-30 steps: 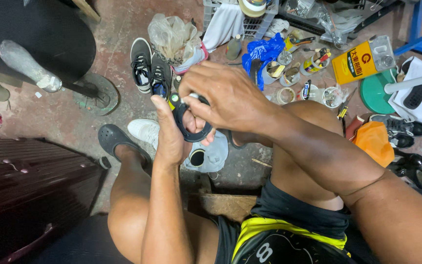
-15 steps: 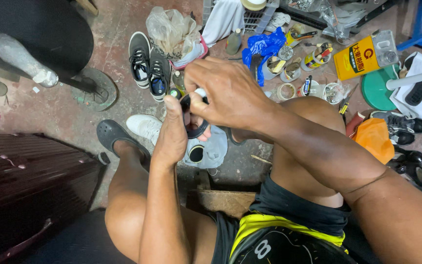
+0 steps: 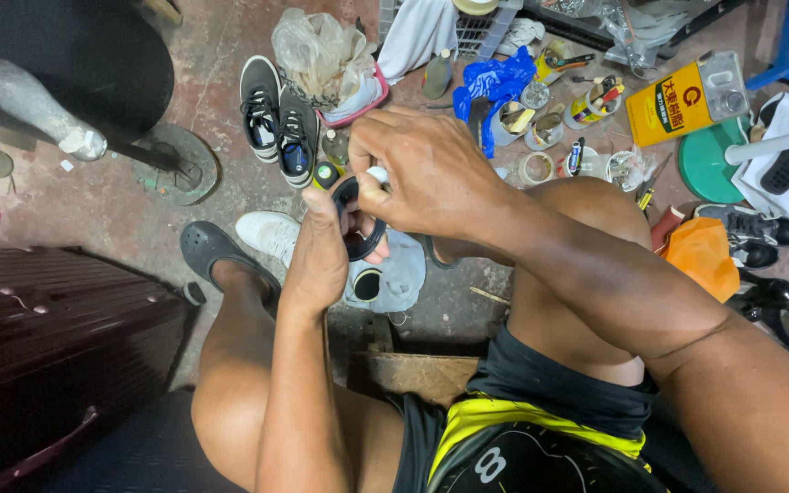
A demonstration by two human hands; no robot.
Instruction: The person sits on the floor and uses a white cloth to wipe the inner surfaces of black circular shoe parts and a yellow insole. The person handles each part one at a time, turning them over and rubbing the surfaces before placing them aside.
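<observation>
The black shoe part [image 3: 358, 219] is clasped by the left hand [image 3: 317, 260] and should be steadied while the right hand [image 3: 426, 173], pinching a white-tipped tool [image 3: 378, 173], is pressed evenly.

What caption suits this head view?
Both hands, left hand and right hand, grip a dark shoe above a cluttered floor.

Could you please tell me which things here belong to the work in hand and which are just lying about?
In hand:
left hand
right hand
black curved shoe piece

Lying about:
pair of black sneakers
yellow rectangular can
orange cloth
blue plastic bag
</observation>
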